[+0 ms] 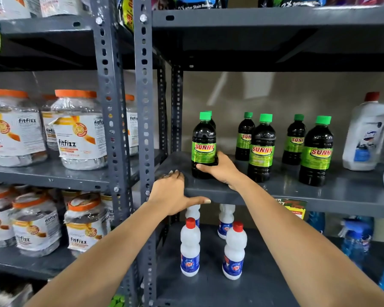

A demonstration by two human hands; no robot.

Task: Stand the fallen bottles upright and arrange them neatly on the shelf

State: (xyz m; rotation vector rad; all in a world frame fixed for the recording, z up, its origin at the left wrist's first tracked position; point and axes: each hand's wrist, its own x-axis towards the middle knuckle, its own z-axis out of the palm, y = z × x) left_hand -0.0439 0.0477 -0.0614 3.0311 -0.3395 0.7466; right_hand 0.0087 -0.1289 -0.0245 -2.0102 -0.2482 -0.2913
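Several dark Sunny bottles with green caps and green labels stand upright on the grey middle shelf (297,191). My right hand (220,169) grips the lower part of the leftmost Sunny bottle (204,140), which stands upright near the shelf's left end; another green cap shows just behind it. Two pairs of Sunny bottles stand to the right, one pair around the front bottle (261,149) and one around the front bottle (316,151). My left hand (173,193) rests on the shelf's front left edge, fingers over the top and thumb under the lip.
White bottles with red caps (190,247) stand on the shelf below. A large white jug (366,134) is at the right end of the middle shelf. The left rack holds fitfizz jars with orange lids (80,131). Slotted metal uprights (144,107) separate the racks.
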